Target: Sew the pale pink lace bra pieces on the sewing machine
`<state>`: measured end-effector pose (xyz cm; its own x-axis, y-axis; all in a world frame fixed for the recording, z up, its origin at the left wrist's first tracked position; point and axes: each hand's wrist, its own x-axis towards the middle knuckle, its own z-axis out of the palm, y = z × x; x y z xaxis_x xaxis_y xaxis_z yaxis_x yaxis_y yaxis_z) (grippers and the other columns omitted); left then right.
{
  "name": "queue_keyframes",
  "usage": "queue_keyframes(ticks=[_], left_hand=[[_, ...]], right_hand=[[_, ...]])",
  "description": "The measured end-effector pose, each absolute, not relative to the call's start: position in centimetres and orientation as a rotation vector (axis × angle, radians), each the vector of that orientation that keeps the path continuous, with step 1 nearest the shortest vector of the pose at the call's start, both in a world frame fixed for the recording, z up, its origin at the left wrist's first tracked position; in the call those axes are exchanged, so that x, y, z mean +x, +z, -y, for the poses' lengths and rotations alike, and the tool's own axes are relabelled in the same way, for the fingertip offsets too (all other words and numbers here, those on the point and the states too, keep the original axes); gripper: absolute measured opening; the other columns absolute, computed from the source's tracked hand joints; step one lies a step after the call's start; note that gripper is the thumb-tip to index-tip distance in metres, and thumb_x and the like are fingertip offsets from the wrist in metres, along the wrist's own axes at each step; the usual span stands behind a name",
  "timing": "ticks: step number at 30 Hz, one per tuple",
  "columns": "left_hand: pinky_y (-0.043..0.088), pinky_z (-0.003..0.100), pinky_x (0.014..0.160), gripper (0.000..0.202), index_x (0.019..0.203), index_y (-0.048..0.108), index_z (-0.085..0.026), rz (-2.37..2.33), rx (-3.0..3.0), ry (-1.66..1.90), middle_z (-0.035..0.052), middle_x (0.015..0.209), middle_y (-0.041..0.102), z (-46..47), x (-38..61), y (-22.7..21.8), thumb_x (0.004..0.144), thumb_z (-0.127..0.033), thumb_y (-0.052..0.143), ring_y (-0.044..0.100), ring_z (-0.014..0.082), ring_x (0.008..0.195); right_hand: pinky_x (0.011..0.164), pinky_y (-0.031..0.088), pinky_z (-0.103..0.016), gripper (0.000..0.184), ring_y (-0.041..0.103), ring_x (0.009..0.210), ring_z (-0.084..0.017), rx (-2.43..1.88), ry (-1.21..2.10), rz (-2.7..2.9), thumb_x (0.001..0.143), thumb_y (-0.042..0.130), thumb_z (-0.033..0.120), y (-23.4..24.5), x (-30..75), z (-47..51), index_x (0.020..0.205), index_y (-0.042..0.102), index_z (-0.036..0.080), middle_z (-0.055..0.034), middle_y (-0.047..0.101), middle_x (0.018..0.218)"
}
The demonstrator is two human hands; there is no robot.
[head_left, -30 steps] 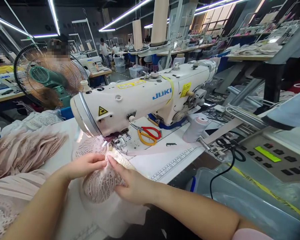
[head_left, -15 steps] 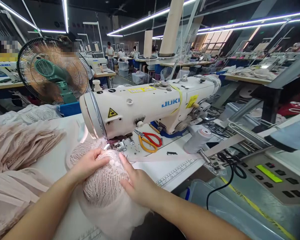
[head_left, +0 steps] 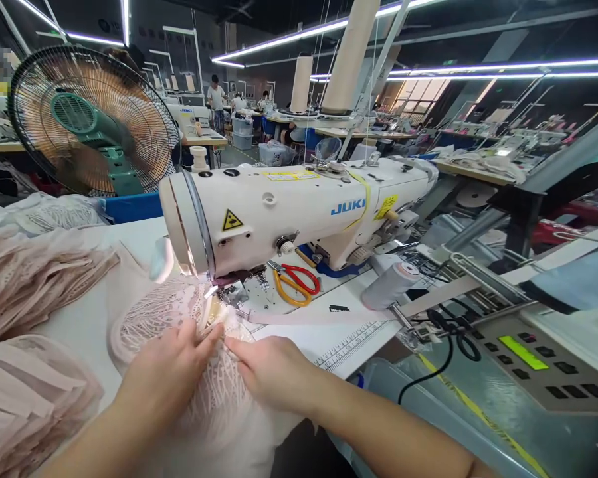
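1. Your left hand (head_left: pixel 164 365) and right hand (head_left: pixel 279 372) narrowly pinch the pale pink lace fabric (head_left: pixel 152 315);
2. it lies on the white tabletop (head_left: pixel 299 335) by the JUKI sewing machine (head_left: pixel 259 216);
3. red-and-orange-handled scissors (head_left: pixel 282 269) rest beyond.

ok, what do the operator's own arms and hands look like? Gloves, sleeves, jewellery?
Left hand and right hand are ungloved, no rings visible. Left forearm and right forearm are bare where visible: no watch, bracelet, cable or marking. No sleeve clearly in frame.

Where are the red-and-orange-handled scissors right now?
In the head view, just below centre, the scissors lie beside the sewing machine, left of the grey thread cone.
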<state>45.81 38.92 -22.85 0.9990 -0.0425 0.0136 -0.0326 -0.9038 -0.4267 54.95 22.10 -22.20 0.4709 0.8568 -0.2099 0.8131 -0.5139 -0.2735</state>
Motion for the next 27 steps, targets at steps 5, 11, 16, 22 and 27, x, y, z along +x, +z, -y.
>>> queue_keyframes(ticks=[5, 11, 16, 22, 27], left_hand=[[0.038, 0.028, 0.043, 0.064, 0.128, 0.057, -0.021, 0.016, -2.633, 0.027, 0.009, 0.078, 0.058, -38.6, 45.6, -22.4, 0.068, 0.0, 0.051, 0.055, 0.0178, 0.051], [0.05, 0.053, 0.075, 0.021, 0.064, 0.07, -0.019, -0.37, -2.83, -0.314, 0.0159, 0.11, 0.062, -39.1, 47.8, -22.9, 0.072, -0.01, 0.053, 0.059, 0.0299, 0.088], [0.053, 0.038, 0.066, 0.027, 0.064, 0.066, -0.016, -0.492, -2.903, -0.222, 0.0101, 0.075, 0.063, -39.7, 49.0, -24.3, 0.078, -0.005, 0.046, 0.06, 0.0241, 0.076], [0.057, 0.039, 0.076, 0.035, 0.103, 0.066, -0.006, -0.456, -2.888, -0.395, 0.0161, 0.107, 0.066, -39.7, 48.5, -25.1, 0.074, 0.0, 0.048, 0.063, 0.028, 0.093], [0.058, 0.044, 0.078, 0.037, 0.106, 0.067, -0.003, -0.441, -2.877, -0.493, 0.0172, 0.116, 0.064, -39.8, 48.8, -26.2, 0.074, -0.004, 0.048, 0.061, 0.0339, 0.104]], right_hand=[[0.06, 0.044, -0.034, 0.06, 0.065, 0.08, -0.03, -2.595, 0.576, 1.518, 0.086, 0.041, 0.022, -21.5, 55.2, -23.0, 0.145, 0.034, 0.02, -0.0098, 0.07, 0.088], [0.056, 0.037, -0.03, 0.036, 0.064, 0.075, -0.026, -2.555, 0.606, 1.583, 0.084, 0.043, 0.024, -20.5, 56.0, -23.6, 0.116, 0.057, 0.02, -0.0074, 0.069, 0.088], [0.052, 0.029, -0.027, 0.024, 0.061, 0.069, -0.021, -2.56, 0.571, 1.633, 0.085, 0.043, 0.024, -21.0, 56.2, -23.2, 0.102, 0.058, 0.019, -0.0052, 0.068, 0.084], [0.05, 0.025, -0.029, 0.031, 0.062, 0.065, -0.021, -2.543, 0.505, 1.608, 0.086, 0.039, 0.025, -21.7, 55.9, -22.6, 0.11, 0.058, 0.02, -0.0052, 0.069, 0.08], [0.055, 0.038, -0.031, 0.051, 0.064, 0.072, -0.026, -2.556, 0.52, 1.544, 0.087, 0.038, 0.026, -21.8, 56.0, -22.8, 0.136, 0.043, 0.016, -0.0095, 0.07, 0.085]])
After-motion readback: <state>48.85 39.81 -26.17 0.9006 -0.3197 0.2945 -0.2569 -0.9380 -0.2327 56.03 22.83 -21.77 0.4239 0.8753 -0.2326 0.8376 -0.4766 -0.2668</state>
